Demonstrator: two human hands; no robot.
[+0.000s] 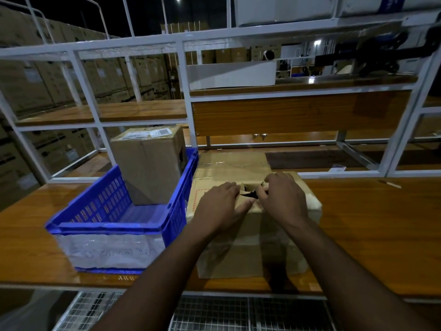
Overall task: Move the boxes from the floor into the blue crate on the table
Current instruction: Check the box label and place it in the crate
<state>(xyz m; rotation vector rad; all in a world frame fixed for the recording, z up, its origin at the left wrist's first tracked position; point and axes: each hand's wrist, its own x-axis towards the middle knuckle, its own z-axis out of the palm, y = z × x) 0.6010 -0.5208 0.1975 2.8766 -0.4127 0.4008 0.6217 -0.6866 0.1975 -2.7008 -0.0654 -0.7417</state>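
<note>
Both arms fwd, left hand (223,206) flat, right hand (282,197) pinching.

In the blue crate (114,225) I see free floor in the near half; a tall box (148,168) blocks the far half. At right of frame, the table (370,230) is open, and a large box (250,235) fills center.
</note>
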